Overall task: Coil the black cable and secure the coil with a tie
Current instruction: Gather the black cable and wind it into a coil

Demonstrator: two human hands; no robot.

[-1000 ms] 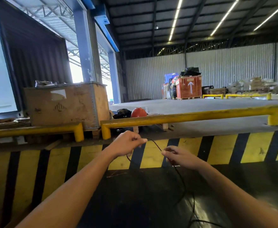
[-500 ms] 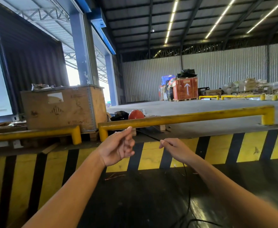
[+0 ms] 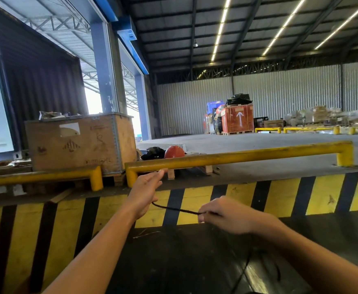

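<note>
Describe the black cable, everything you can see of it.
The black cable is thin and dark, and looks flexible. A short stretch runs nearly taut between the hands, slanting slightly down from the left hand, whose fingers are extended, to the right hand, which pinches it. Below the right hand it hangs in loose, blurred loops toward the dark floor. No finished coil or tie shows. Its ends are not visible.

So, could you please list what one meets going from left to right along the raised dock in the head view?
Wooden crate → black bag → orange helmet → red crate with a white arrow.
</note>
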